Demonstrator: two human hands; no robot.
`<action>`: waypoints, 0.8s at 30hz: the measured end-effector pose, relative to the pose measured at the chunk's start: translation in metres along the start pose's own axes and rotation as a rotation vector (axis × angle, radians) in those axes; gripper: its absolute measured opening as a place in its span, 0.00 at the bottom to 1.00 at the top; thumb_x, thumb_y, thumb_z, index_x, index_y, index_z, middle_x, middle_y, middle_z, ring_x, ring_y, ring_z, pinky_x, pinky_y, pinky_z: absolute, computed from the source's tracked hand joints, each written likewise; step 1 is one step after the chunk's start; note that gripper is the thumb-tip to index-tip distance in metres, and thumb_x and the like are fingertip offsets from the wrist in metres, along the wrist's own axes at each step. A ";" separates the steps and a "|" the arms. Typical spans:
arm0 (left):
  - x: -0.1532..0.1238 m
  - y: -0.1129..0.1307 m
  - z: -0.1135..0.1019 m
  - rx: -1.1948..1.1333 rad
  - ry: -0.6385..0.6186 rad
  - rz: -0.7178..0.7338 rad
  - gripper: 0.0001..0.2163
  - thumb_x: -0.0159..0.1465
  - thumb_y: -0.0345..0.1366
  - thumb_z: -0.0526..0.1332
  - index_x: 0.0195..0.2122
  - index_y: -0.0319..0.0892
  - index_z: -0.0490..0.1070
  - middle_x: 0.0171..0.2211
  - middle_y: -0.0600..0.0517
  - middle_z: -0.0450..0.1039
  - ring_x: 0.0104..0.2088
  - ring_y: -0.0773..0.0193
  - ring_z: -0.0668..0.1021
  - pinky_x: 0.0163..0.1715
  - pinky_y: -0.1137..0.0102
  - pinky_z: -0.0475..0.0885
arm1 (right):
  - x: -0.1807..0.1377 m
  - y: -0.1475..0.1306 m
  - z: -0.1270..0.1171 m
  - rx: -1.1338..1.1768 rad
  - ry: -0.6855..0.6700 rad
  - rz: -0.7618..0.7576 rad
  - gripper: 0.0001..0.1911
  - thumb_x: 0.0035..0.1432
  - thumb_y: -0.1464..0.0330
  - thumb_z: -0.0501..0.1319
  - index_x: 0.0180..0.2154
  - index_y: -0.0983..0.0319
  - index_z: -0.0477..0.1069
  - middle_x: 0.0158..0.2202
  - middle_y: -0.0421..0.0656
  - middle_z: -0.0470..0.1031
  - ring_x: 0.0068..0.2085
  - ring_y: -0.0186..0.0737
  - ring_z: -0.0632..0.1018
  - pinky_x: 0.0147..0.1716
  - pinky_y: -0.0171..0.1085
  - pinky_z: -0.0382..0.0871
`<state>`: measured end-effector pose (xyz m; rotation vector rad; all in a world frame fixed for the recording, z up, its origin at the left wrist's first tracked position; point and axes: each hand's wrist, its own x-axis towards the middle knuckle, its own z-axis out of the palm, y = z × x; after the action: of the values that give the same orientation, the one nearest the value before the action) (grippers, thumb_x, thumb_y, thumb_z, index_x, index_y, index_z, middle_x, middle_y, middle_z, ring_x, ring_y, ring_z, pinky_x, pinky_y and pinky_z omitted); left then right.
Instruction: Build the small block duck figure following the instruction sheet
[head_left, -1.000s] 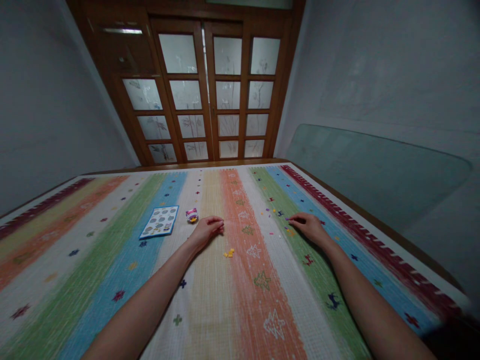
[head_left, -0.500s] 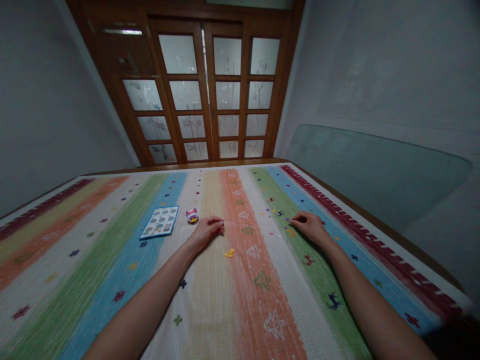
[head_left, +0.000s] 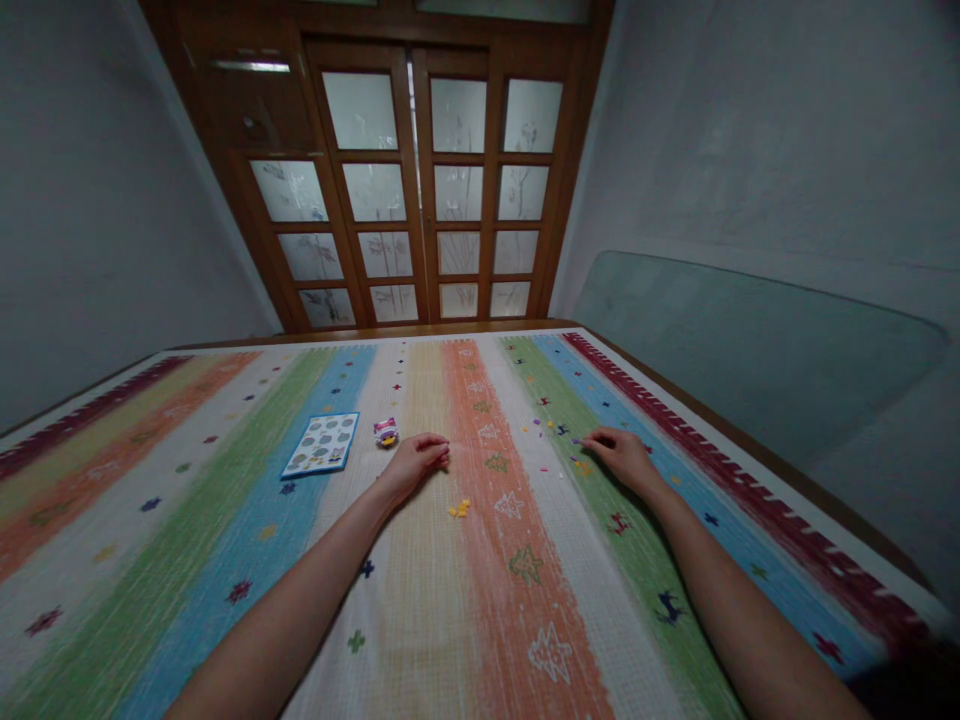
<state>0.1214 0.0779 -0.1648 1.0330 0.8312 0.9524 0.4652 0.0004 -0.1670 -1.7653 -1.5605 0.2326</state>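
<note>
My left hand (head_left: 417,466) rests on the striped cloth at the centre, its fingers curled together. Whatever lies inside them, if anything, is hidden. Just in front of its wrist is a small cluster of yellow building pieces (head_left: 460,509). Beyond it stands a small purple, white and yellow block figure (head_left: 385,432). My right hand (head_left: 624,456) is on the green stripe with thumb and forefinger pinched, close to tiny scattered pieces, including orange-yellow ones (head_left: 583,466) and a pink one (head_left: 544,469). Anything between these fingertips is too small to make out.
A blue-edged sheet with round grey pictures (head_left: 321,444) lies left of the figure. The striped tablecloth (head_left: 420,620) covers the table. Behind the table are wooden doors with glass panes (head_left: 420,180), and a pale green glass panel (head_left: 750,340) leans against the right wall.
The view has shifted very slightly. Both hands stay in nearly the same places, with the right fingertips still pinched by the scattered pieces.
</note>
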 end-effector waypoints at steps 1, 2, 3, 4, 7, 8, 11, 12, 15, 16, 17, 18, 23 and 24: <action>0.000 0.000 0.000 0.000 -0.001 0.000 0.11 0.42 0.31 0.72 0.25 0.34 0.72 0.19 0.54 0.71 0.20 0.70 0.73 0.26 0.72 0.69 | 0.000 0.000 0.000 0.002 -0.003 0.001 0.19 0.48 0.54 0.57 0.24 0.62 0.76 0.23 0.45 0.77 0.26 0.42 0.74 0.27 0.37 0.65; 0.000 0.000 0.000 0.000 -0.003 -0.001 0.11 0.42 0.31 0.72 0.25 0.34 0.72 0.19 0.54 0.71 0.20 0.70 0.73 0.26 0.72 0.69 | 0.000 0.000 0.001 0.003 -0.006 0.002 0.20 0.48 0.53 0.57 0.24 0.62 0.76 0.23 0.44 0.77 0.26 0.42 0.74 0.27 0.37 0.65; 0.000 0.000 0.000 0.001 -0.004 -0.002 0.12 0.42 0.32 0.72 0.25 0.34 0.72 0.19 0.54 0.72 0.20 0.70 0.73 0.26 0.72 0.69 | 0.000 0.001 0.001 0.005 -0.007 0.004 0.21 0.48 0.52 0.57 0.24 0.62 0.76 0.22 0.44 0.76 0.25 0.41 0.74 0.26 0.37 0.65; 0.000 0.000 0.000 0.000 -0.005 -0.004 0.12 0.42 0.32 0.72 0.25 0.34 0.72 0.18 0.54 0.72 0.20 0.70 0.73 0.26 0.72 0.69 | 0.000 0.001 0.001 0.006 -0.006 0.004 0.22 0.48 0.51 0.57 0.23 0.63 0.76 0.22 0.44 0.76 0.25 0.41 0.73 0.25 0.36 0.64; 0.000 0.000 0.000 -0.003 -0.005 -0.007 0.12 0.42 0.31 0.72 0.25 0.34 0.72 0.18 0.53 0.72 0.20 0.70 0.73 0.26 0.72 0.70 | 0.001 0.001 0.003 0.004 0.013 0.001 0.24 0.49 0.49 0.55 0.22 0.63 0.75 0.20 0.44 0.75 0.24 0.41 0.72 0.25 0.36 0.63; 0.001 0.000 0.000 -0.004 -0.004 -0.008 0.12 0.42 0.31 0.72 0.25 0.34 0.72 0.19 0.53 0.72 0.20 0.71 0.73 0.25 0.73 0.70 | 0.001 0.001 0.003 0.002 0.023 0.000 0.25 0.50 0.49 0.54 0.21 0.63 0.74 0.20 0.44 0.74 0.23 0.40 0.72 0.25 0.37 0.63; 0.001 0.000 -0.001 -0.007 -0.002 -0.010 0.11 0.43 0.31 0.72 0.25 0.34 0.71 0.19 0.53 0.72 0.20 0.71 0.73 0.25 0.73 0.70 | 0.001 0.001 0.002 -0.004 0.052 -0.003 0.25 0.50 0.49 0.54 0.20 0.62 0.73 0.19 0.44 0.74 0.23 0.40 0.71 0.25 0.37 0.63; 0.001 0.000 -0.001 -0.008 -0.003 -0.011 0.11 0.43 0.30 0.72 0.25 0.34 0.71 0.19 0.53 0.72 0.20 0.71 0.73 0.25 0.73 0.70 | 0.001 0.002 0.002 -0.004 0.061 -0.005 0.25 0.50 0.49 0.54 0.20 0.62 0.73 0.20 0.44 0.74 0.24 0.41 0.72 0.26 0.37 0.64; 0.001 -0.001 -0.001 -0.010 -0.005 -0.012 0.11 0.44 0.30 0.72 0.25 0.34 0.71 0.19 0.53 0.72 0.20 0.71 0.73 0.26 0.73 0.70 | 0.002 0.004 0.002 -0.006 0.088 -0.009 0.21 0.50 0.52 0.56 0.23 0.62 0.75 0.24 0.45 0.77 0.26 0.42 0.74 0.29 0.38 0.66; 0.001 -0.001 -0.002 -0.011 -0.006 -0.011 0.10 0.44 0.30 0.71 0.25 0.34 0.72 0.19 0.53 0.72 0.20 0.70 0.73 0.26 0.73 0.70 | 0.002 0.006 0.002 -0.009 0.096 -0.009 0.20 0.50 0.53 0.56 0.24 0.62 0.75 0.26 0.46 0.78 0.27 0.43 0.75 0.30 0.39 0.67; 0.001 -0.001 -0.002 -0.011 -0.008 -0.011 0.10 0.44 0.30 0.71 0.25 0.34 0.72 0.19 0.53 0.72 0.20 0.70 0.74 0.26 0.73 0.70 | 0.002 0.007 0.002 -0.012 0.104 -0.010 0.18 0.50 0.55 0.56 0.25 0.61 0.76 0.27 0.46 0.79 0.28 0.43 0.75 0.31 0.40 0.68; 0.000 -0.001 -0.002 -0.012 -0.009 -0.012 0.10 0.44 0.30 0.71 0.25 0.34 0.72 0.19 0.53 0.72 0.20 0.70 0.74 0.26 0.73 0.70 | 0.002 0.008 0.002 -0.016 0.112 -0.010 0.17 0.50 0.56 0.57 0.26 0.61 0.76 0.28 0.46 0.79 0.29 0.43 0.76 0.32 0.40 0.68; 0.001 0.000 -0.002 -0.015 -0.012 -0.025 0.10 0.45 0.29 0.71 0.26 0.34 0.73 0.20 0.52 0.73 0.20 0.71 0.74 0.26 0.73 0.71 | 0.003 0.011 0.005 -0.034 0.129 -0.021 0.13 0.50 0.64 0.56 0.30 0.61 0.78 0.34 0.47 0.80 0.32 0.44 0.78 0.36 0.41 0.70; 0.001 0.000 -0.002 -0.015 -0.011 -0.029 0.10 0.45 0.29 0.71 0.27 0.33 0.73 0.20 0.52 0.74 0.20 0.71 0.74 0.26 0.73 0.71 | 0.003 0.011 0.005 -0.037 0.129 -0.026 0.13 0.50 0.65 0.56 0.31 0.61 0.78 0.34 0.48 0.80 0.33 0.44 0.78 0.36 0.41 0.71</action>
<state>0.1198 0.0795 -0.1658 1.0097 0.8264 0.9266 0.4711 0.0057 -0.1766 -1.7519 -1.5034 0.0757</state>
